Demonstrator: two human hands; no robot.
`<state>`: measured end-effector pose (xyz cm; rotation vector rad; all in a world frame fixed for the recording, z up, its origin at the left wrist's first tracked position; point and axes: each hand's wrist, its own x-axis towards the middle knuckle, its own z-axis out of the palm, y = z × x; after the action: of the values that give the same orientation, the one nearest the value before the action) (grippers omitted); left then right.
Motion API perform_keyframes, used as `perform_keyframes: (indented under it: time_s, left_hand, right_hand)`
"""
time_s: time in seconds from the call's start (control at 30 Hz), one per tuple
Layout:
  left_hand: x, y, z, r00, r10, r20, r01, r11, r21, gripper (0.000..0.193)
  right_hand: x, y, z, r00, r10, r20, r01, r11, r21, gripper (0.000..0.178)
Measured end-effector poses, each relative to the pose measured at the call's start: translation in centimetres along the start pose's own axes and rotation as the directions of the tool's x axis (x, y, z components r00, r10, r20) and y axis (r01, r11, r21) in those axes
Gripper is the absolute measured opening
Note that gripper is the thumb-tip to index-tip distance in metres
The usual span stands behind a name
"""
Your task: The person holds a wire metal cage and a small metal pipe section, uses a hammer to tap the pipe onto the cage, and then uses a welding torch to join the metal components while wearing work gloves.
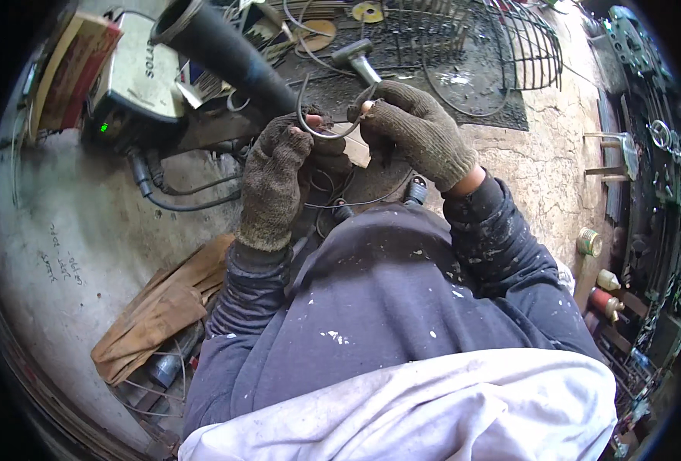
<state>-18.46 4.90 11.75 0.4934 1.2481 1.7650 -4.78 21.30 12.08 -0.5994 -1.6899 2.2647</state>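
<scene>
Between my hands is a thin grey metal rod (338,137) bent into an open hook-like curve. My left hand (271,180), in a dirty knitted glove with bare fingertips, is closed and pinches the rod's left side. On the rod's right side my right hand (421,134), gloved the same way, pinches it between thumb and fingers. A hammer (353,54) with a metal head lies just beyond my right hand; the lower end of its handle is hidden behind the glove. Beyond my left hand a thick dark pipe (240,61) slants up to the left.
At the left stand a pale machine box (140,73) with cables and a red-brown carton (83,69). A wire-bar cage (532,50) sits on the dark bench (471,100) ahead. A brown cloth (160,311) lies lower left. A small stool (617,157) and a tin (589,241) are at right.
</scene>
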Motion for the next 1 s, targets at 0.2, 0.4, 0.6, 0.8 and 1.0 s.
perform_keyframes:
  time_s: [0.2, 0.4, 0.6, 0.8, 1.0]
  left_hand:
    - [2.5, -1.2, 4.0, 0.999, 0.049, -0.008, -0.047, 0.979, 0.197, 0.016]
    - [3.7, -1.7, 9.1, 0.997, 0.057, -0.061, -0.057, 0.998, 0.005, 0.014]
    - [3.2, -2.4, 13.3, 0.998, -0.048, 0.043, 0.055, 0.979, -0.199, 0.019]
    - [3.6, -3.0, 13.2, 0.976, 0.204, -0.080, -0.140, 0.861, 0.489, 0.029]
    - [4.5, -2.4, 13.9, 0.993, 0.096, 0.062, -0.111, 0.941, 0.320, 0.032]
  right_hand:
    - [-2.2, -1.1, -4.7, 0.997, -0.077, 0.005, 0.078, 0.996, -0.036, 0.027]
    - [-4.0, -1.9, -10.5, 0.764, -0.638, -0.101, 0.499, 0.682, -0.535, 0.037]
    - [-4.0, -2.7, -14.2, 0.544, -0.763, 0.348, 0.554, 0.015, -0.832, 0.044]
    - [-5.3, -2.4, -14.1, 0.713, -0.701, -0.013, 0.564, 0.584, -0.584, 0.016]
    - [-7.4, -3.6, -13.8, 0.977, -0.088, -0.194, 0.106, 0.991, 0.084, 0.024]
